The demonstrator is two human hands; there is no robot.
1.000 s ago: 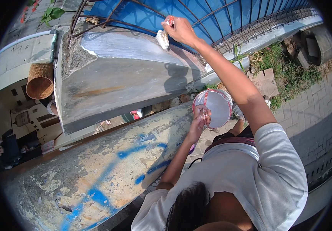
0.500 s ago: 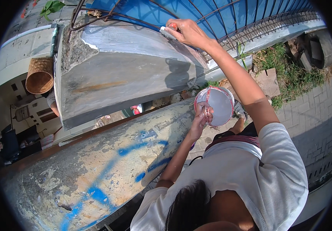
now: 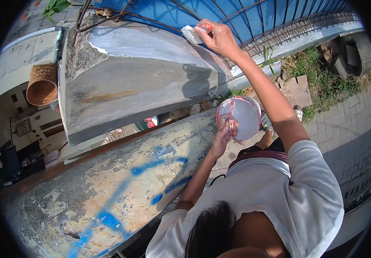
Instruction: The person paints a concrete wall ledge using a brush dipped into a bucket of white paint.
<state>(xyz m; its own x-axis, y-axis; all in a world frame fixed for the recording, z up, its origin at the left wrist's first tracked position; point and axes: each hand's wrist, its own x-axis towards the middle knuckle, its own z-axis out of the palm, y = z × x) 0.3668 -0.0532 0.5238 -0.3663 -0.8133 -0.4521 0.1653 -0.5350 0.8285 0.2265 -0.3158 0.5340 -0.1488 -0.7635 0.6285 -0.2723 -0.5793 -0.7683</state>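
My right hand (image 3: 219, 41) grips a paintbrush (image 3: 191, 34) by its orange handle, and the bristles are coated white. The brush is at the top edge of a grey concrete block (image 3: 138, 77), whose upper strip carries white paint (image 3: 138, 43); whether the bristles touch it I cannot tell. Lower down, my left hand (image 3: 226, 134) is closed around the red-and-white handle of a paint bucket (image 3: 250, 118). The bucket's mouth faces up, and its inside looks whitish. How much paint lies in it I cannot make out.
Rusty metal bars (image 3: 254, 21) run in front of a blue sheet behind the block. A rounded, peeling wall (image 3: 121, 185) with blue spray marks stands at my left. A woven basket (image 3: 42, 88) hangs by a pipe. Grass (image 3: 323, 86) and paving (image 3: 344, 129) lie to the right.
My right hand has shifted slightly right and turned the brush, so its broad white bristles now show. My left hand and the bucket have stayed nearly still.
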